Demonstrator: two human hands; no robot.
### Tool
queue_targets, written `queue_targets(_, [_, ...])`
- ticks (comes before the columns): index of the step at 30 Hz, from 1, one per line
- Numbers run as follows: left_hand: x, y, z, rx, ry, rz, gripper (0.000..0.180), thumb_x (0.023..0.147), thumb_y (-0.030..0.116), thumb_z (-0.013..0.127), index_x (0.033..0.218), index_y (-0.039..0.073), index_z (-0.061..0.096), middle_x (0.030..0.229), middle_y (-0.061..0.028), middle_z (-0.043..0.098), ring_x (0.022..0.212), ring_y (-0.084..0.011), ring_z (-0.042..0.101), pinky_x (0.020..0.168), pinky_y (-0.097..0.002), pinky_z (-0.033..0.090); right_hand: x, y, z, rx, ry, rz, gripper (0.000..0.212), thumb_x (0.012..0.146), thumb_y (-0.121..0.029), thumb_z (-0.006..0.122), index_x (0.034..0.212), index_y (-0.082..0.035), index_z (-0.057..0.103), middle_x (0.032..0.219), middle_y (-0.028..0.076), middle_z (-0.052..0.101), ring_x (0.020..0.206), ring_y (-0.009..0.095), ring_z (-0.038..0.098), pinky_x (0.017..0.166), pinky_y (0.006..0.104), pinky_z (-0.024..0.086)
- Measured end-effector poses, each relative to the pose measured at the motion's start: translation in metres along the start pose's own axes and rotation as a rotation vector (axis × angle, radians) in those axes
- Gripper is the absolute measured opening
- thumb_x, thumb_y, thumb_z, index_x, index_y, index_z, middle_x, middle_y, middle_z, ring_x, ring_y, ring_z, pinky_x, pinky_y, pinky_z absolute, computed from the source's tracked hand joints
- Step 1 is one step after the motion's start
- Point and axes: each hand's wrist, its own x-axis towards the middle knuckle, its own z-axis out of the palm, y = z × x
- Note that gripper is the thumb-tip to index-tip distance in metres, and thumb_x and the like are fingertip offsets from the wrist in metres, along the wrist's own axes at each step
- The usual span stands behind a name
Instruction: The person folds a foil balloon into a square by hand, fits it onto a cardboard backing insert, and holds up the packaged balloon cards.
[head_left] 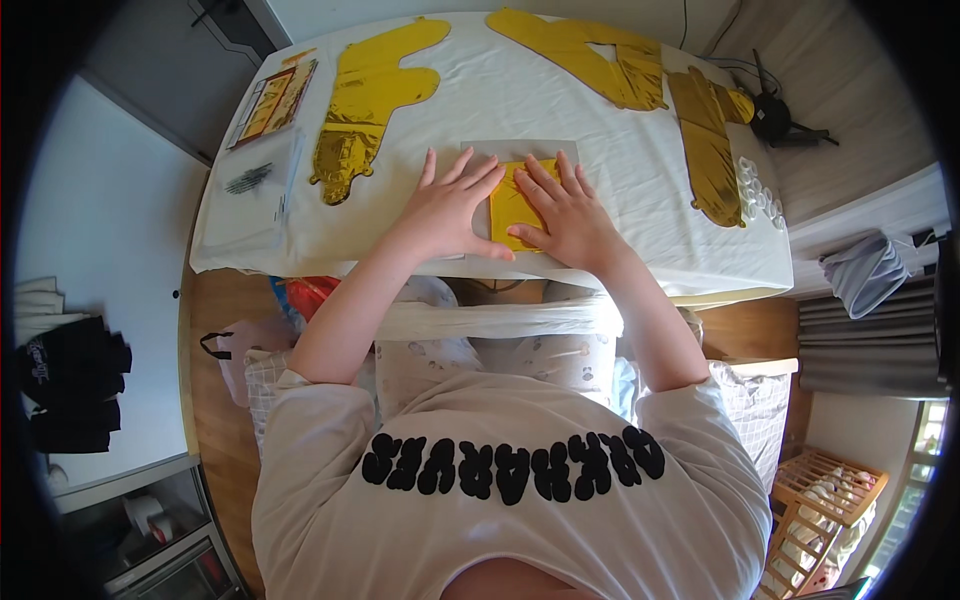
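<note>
A small yellow-gold foil piece (508,222), flat and roughly square, lies on a grey sheet (480,148) at the near middle of the table. My right hand (568,215) rests flat over its right part, fingers stretched out. Along its left edge is my left hand (450,208), fingers spread wide, some fingertips at the foil and the rest over the grey sheet. Both hands are open and grasp nothing. Beyond them lie flat gold foil balloons: an F-shaped one (362,100) at left, an A-shaped one (570,58) at the back, and another (705,150) at right.
A white cloth (455,95) covers the table. On its left are clear plastic sleeves (250,195) and a printed packet (275,100). Small white rolls (762,195) sit by the right edge, near a black device with antennas (772,118).
</note>
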Motion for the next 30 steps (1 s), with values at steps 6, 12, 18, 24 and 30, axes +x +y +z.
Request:
queue_targets(6, [-0.005, -0.013, 0.01, -0.127, 0.102, -0.027, 0.123, 0.067, 0.074, 0.077, 0.158, 0.006, 0.031, 0.158, -0.0147, 0.043, 0.151, -0.03, 0.032, 0.121, -0.0683, -0.001, 0.001, 0.0, 0.002, 0.021, 0.027, 0.015, 0.079, 0.097, -0.065, 0.05, 0.159, -0.016, 0.036, 0.167, 0.01, 0.028, 0.154, 0.042, 0.018, 0.125, 0.053, 0.018])
queue_targets(12, [0.002, -0.004, -0.001, -0.241, 0.129, -0.032, 0.118, 0.069, 0.061, 0.084, 0.16, 0.01, 0.028, 0.156, -0.0148, 0.045, 0.148, -0.0302, 0.037, 0.121, -0.0681, -0.004, -0.002, 0.002, 0.003, 0.025, 0.057, 0.007, 0.077, 0.097, -0.063, 0.051, 0.157, -0.016, 0.038, 0.166, 0.009, 0.029, 0.154, 0.042, 0.02, 0.125, 0.0548, 0.019])
queue_targets(18, [-0.006, -0.002, 0.002, -0.163, 0.082, -0.031, 0.123, 0.065, 0.066, 0.084, 0.159, 0.009, 0.029, 0.154, -0.0154, 0.046, 0.15, -0.0298, 0.033, 0.121, -0.0674, -0.003, -0.002, -0.002, 0.001, 0.018, 0.066, 0.023, 0.079, 0.095, -0.064, 0.053, 0.157, -0.017, 0.039, 0.166, 0.008, 0.031, 0.153, 0.042, 0.021, 0.124, 0.0572, 0.019])
queue_targets(24, [-0.002, 0.002, -0.013, -0.044, 0.003, -0.056, 0.128, 0.062, 0.071, 0.082, 0.158, 0.006, 0.029, 0.152, -0.0165, 0.049, 0.151, -0.0306, 0.031, 0.122, -0.0664, -0.003, -0.001, -0.005, -0.003, 0.026, 0.048, 0.047, 0.079, 0.095, -0.066, 0.053, 0.157, -0.019, 0.039, 0.166, 0.006, 0.031, 0.154, 0.039, 0.021, 0.124, 0.0574, 0.017])
queue_targets(30, [0.03, 0.018, -0.03, -0.018, -0.109, -0.133, 0.114, 0.079, 0.066, 0.073, 0.161, 0.005, 0.022, 0.159, -0.0218, 0.039, 0.155, -0.0323, 0.023, 0.123, -0.0644, 0.001, 0.001, 0.001, 0.006, -0.001, 0.07, 0.014, 0.082, 0.095, -0.07, 0.046, 0.157, -0.017, 0.039, 0.165, 0.009, 0.032, 0.152, 0.044, 0.024, 0.123, 0.0587, 0.018])
